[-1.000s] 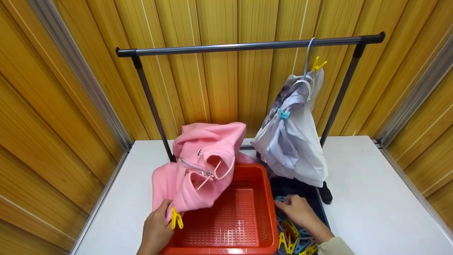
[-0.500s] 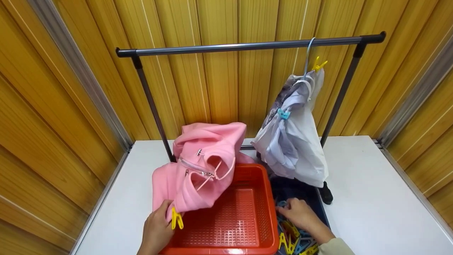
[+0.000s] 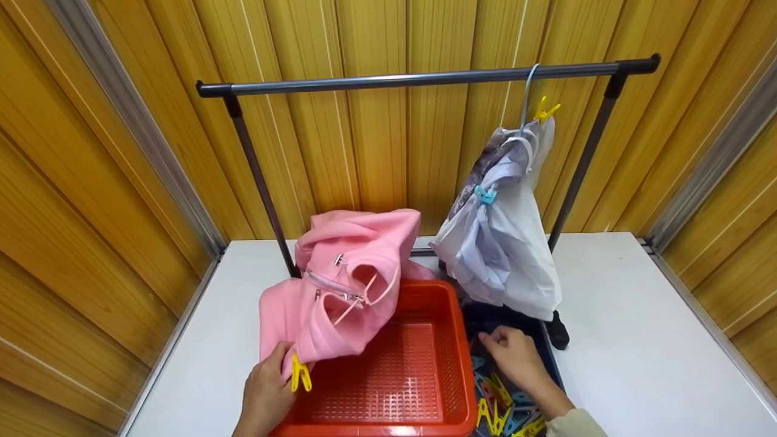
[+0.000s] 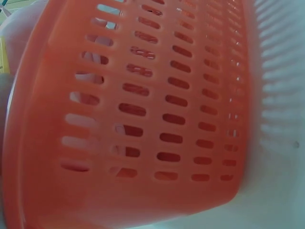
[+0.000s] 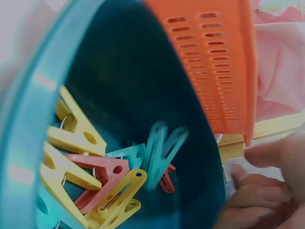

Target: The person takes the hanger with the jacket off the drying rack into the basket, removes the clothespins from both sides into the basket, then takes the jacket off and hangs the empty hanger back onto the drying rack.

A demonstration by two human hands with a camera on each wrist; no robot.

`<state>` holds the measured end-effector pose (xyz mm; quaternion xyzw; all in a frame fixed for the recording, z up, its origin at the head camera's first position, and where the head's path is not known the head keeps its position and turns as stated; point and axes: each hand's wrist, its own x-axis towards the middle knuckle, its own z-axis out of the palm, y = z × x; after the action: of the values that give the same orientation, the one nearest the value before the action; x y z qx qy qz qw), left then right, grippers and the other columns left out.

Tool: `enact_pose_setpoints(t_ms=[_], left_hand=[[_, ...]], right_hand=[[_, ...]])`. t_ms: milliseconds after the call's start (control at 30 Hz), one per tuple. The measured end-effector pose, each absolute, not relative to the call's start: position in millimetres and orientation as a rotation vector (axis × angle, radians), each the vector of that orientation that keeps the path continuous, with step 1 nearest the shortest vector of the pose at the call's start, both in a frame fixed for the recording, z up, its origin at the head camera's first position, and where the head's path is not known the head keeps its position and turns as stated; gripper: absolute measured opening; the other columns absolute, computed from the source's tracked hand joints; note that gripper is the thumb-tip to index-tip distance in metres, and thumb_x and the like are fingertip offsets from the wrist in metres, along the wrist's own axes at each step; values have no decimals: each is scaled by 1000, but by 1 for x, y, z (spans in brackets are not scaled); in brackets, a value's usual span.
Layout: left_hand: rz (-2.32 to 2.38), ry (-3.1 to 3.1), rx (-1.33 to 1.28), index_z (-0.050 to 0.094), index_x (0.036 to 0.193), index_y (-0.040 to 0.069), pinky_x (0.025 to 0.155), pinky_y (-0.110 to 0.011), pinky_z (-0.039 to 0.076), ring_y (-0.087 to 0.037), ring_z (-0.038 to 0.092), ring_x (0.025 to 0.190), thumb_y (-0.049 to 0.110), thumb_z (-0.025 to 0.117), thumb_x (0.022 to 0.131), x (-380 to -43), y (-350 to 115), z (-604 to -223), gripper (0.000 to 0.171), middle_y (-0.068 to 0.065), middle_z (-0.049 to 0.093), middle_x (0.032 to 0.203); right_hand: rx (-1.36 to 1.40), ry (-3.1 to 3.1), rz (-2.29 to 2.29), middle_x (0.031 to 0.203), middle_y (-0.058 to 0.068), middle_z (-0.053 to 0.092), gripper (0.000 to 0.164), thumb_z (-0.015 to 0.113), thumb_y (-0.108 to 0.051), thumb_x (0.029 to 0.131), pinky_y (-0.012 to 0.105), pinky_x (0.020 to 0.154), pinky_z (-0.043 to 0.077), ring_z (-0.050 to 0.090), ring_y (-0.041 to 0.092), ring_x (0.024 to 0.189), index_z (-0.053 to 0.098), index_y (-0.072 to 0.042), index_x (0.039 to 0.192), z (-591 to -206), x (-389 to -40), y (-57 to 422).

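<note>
A pink hoodie (image 3: pixel 358 243) with a zip and drawstrings lies over the back left of the red basket (image 3: pixel 425 428). My left hand (image 3: pixel 267 385) grips its near edge, beside a yellow clothespin (image 3: pixel 300 373) clipped there. Over the dark blue bin (image 3: pixel 555 364), my right hand (image 3: pixel 516 358) is held with bent fingers, and nothing shows between them. Below it, a blurred teal clothespin (image 5: pixel 159 155) is among several yellow, red and teal clothespins (image 5: pixel 116 200) in the right wrist view. The basket's perforated wall (image 4: pixel 157 114) fills most of the left wrist view.
A dark clothes rack (image 3: pixel 394 80) stands behind on the white table (image 3: pixel 637 340). From its right side hangs a white and pale lilac garment (image 3: pixel 510 237) on a hanger (image 3: pixel 527 100), with a yellow and a blue clothespin on it. Wood-patterned panels (image 3: pixel 376 152) enclose the table.
My right hand has lifted slightly away from a blue clothespin, which now sits lower, apart from the fingers. My left hand and the hoodie have stayed put.
</note>
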<state>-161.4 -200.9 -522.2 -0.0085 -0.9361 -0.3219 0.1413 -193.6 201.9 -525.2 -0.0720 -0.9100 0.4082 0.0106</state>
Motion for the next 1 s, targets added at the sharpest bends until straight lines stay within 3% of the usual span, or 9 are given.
enact_pose_setpoints(t_ms=[200,500,700,1000], left_hand=[[-940,-2707,-31,64,104,15,64,-36,46,-15,55,68,24,75,83,-162,-202,-520,25,-1,69,83],[-990,-2773,29,62,107,16,61,-31,39,-14,49,66,29,74,84,-165,-203,-511,30,2,63,77],[-956,-2771,13,62,109,15,62,-34,41,-16,52,68,29,73,84,-168,-204,-500,30,-1,66,81],[-889,-2736,52,62,113,15,60,-33,39,-18,51,66,26,74,83,-178,-202,-481,35,-3,63,80]], right_hand=[[-270,-2729,1325,55,-4,52,30,65,-27,91,23,53,36,45,10,52,60,-8,67,-520,-194,199],[-237,-2702,1386,52,-6,45,30,65,-25,91,22,55,36,41,8,49,61,-9,67,-516,-194,189],[-185,-2685,1445,50,-6,42,31,64,-25,92,22,51,34,38,7,46,62,-5,69,-509,-193,180],[-95,-2643,1611,53,-4,47,30,65,-25,92,20,48,37,43,6,46,59,-6,69,-495,-192,160]])
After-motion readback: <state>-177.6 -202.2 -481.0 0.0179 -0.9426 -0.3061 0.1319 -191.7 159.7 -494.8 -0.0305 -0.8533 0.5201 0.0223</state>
